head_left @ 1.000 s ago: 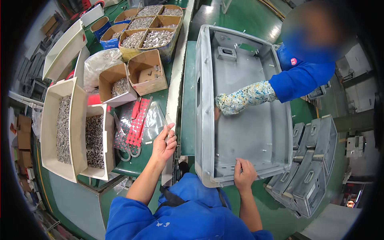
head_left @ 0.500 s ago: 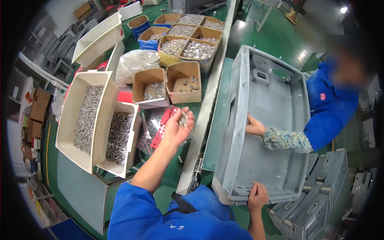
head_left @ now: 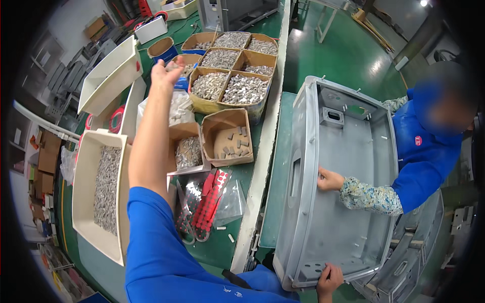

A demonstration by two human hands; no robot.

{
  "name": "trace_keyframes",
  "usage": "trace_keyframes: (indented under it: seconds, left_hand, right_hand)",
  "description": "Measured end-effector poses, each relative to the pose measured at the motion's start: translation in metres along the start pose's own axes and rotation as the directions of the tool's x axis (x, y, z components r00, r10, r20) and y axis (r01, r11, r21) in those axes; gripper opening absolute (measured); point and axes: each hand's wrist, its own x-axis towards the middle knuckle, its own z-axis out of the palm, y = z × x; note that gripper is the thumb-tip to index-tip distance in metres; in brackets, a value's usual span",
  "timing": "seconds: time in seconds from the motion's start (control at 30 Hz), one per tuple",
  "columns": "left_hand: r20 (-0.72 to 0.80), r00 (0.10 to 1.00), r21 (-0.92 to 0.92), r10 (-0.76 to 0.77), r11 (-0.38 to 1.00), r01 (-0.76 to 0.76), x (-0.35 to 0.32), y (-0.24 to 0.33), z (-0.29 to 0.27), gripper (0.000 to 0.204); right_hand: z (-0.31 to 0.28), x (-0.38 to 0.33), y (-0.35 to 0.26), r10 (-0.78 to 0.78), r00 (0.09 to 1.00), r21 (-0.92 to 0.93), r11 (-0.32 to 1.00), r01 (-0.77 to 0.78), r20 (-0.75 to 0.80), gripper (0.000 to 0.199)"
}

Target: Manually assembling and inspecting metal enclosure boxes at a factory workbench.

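Note:
My left hand point(head_left: 169, 71) reaches far out to the left, at a small blue-sided cardboard box point(head_left: 191, 58) of parts. Its fingers are half curled around several small pale plugs, partly hidden by the fingers. My right hand point(head_left: 331, 278) has its fingers bent over the near edge of a large grey metal housing point(head_left: 303, 222). The housing is an open shell, with a cutout in its left wall and short pins along its rim. Inside it, a co-worker's hand point(head_left: 331, 180) touches the left wall.
Divided cardboard boxes point(head_left: 222, 76) of small metal parts stand at the back. Nearer are a box point(head_left: 226, 134) with a few grey plugs, a white bin point(head_left: 126, 212) of parts, and red dotted strips point(head_left: 209, 207) beside scissors. More grey housings point(head_left: 409, 257) lie at lower right.
My left hand has swung forward and left, from above the table by the near boxes to the blue-sided box. The view has shifted. My right hand stays at the housing's near edge.

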Motion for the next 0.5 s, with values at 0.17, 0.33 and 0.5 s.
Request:
trace_keyframes:
  seconds: [0.17,0.33,0.5]
  left_hand:
    - [-0.057,0.988,0.036,0.147,0.989,-0.145,0.051,0.011,0.024,0.043]
    - [-0.114,0.974,0.014,0.198,0.980,-0.198,0.065,0.003,0.023,0.045]
    - [-0.094,0.948,0.092,0.304,0.951,-0.295,0.080,-0.005,0.019,0.048]
  right_hand:
    - [-0.008,0.007,-0.009,-0.031,0.998,-0.134,0.990,0.038,0.054,0.010]
    - [-0.008,0.006,-0.008,-0.008,0.995,-0.154,0.988,0.024,0.103,0.011]
    - [-0.006,0.008,-0.011,-0.027,0.997,-0.151,0.988,0.037,0.070,0.010]
